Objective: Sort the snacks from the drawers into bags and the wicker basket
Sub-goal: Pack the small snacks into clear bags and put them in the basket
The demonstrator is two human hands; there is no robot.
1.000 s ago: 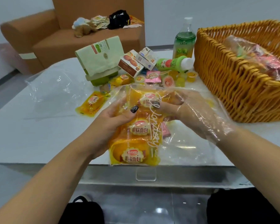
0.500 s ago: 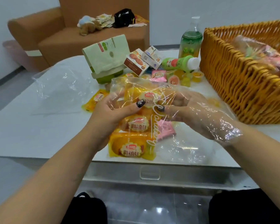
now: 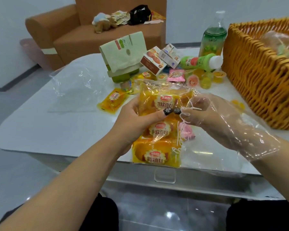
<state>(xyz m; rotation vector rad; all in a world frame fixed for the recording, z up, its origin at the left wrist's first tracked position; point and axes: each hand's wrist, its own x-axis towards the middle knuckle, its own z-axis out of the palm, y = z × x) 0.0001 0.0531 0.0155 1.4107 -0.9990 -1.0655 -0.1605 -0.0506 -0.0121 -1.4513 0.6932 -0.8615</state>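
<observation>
A clear plastic bag (image 3: pixel 158 130) with white lettering holds several yellow soft-bread packets and a pink snack, and lies over the table's front edge. My left hand (image 3: pixel 137 119) grips the bag near its top. My right hand (image 3: pixel 212 117), inside the bag film like a glove, pinches the bag beside my left thumb. The wicker basket (image 3: pixel 257 77) stands at the right, with a filled clear bag (image 3: pixel 280 42) inside. One loose yellow bread packet (image 3: pixel 113 100) lies left of my hands.
Behind my hands lie a green paper pouch (image 3: pixel 123 50), small snack boxes (image 3: pixel 158 60), jelly cups (image 3: pixel 205 79), a pink packet (image 3: pixel 175 75), a lying green bottle (image 3: pixel 200 61) and an upright bottle (image 3: pixel 213 37). An empty clear bag (image 3: pixel 75 87) lies at the left. A brown sofa (image 3: pixel 70 34) stands beyond.
My hands have lifted the top of the bag slightly and drawn closer, thumbs now nearly touching. The view has shifted a little to the left.
</observation>
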